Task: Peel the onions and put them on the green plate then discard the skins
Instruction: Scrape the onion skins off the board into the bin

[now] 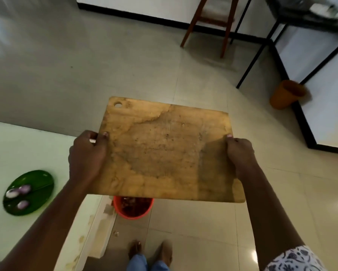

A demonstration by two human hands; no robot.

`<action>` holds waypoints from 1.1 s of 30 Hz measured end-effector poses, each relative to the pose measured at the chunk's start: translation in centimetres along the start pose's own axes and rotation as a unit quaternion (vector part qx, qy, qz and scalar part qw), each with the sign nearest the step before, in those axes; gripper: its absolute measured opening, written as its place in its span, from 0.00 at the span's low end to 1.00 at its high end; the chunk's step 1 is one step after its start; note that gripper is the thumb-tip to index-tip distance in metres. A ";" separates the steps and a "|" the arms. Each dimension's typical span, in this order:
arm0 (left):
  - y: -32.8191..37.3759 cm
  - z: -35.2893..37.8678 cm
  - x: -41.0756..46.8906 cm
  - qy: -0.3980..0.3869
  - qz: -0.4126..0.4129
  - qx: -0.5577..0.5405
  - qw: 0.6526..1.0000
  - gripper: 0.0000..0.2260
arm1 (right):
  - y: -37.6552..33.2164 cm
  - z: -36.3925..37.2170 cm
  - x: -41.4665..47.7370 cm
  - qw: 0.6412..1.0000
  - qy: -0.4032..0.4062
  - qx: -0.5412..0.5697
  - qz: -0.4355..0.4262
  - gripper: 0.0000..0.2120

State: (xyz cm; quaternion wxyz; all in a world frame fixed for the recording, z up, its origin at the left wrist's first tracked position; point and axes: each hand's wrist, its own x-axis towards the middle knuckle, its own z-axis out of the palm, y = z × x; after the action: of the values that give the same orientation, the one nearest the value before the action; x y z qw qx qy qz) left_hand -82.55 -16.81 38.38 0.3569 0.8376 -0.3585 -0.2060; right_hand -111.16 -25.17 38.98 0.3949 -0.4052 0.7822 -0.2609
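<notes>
Both hands hold a wooden cutting board (164, 149) in the air, roughly level and bare on its top face. The left hand (86, 153) grips the board's left edge, thumb on top and fingers curled underneath; the right hand (240, 153) grips the right edge the same way, thumb tip on the upper surface. Directly below the board's near edge, a red bucket (133, 209) stands on the tiled floor just beside the white counter (27, 145); reddish skins (131, 202) lie inside it, partly hidden by the board. Three peeled onions (12, 193) rest on the green plate (37, 178), which sits on the counter to the left, well apart from the board. One small scrap (116, 233) lies on the floor near the bucket. An orange bin (287, 94) stands to the far right beside a black-framed table, and a wooden stool (209, 18) stands by the far wall.
</notes>
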 end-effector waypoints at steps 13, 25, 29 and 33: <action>2.1 -12.0 -2.4 0.045 -0.003 -0.037 0.998 0.19 | -7.5 -1.6 -9.1 0.997 -0.043 0.010 -0.063 0.18; -2.3 -22.0 0.0 0.018 0.015 -0.043 0.999 0.19 | -10.4 4.2 -18.2 0.995 -0.002 0.025 -0.094 0.14; -4.3 -25.8 1.6 -0.002 0.076 -0.023 0.997 0.19 | -10.9 7.5 -21.1 0.990 0.009 0.038 -0.134 0.20; -6.0 -28.5 2.6 -0.009 0.092 -0.005 0.996 0.22 | -11.2 10.0 -23.4 0.988 0.012 0.047 -0.149 0.21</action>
State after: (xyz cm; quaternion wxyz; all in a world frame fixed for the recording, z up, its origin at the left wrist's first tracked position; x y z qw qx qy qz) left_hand -60.96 -3.01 52.50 0.3752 0.7976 -0.4359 -0.1819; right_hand -89.69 -12.45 51.16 0.3606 -0.4952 0.7046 -0.3582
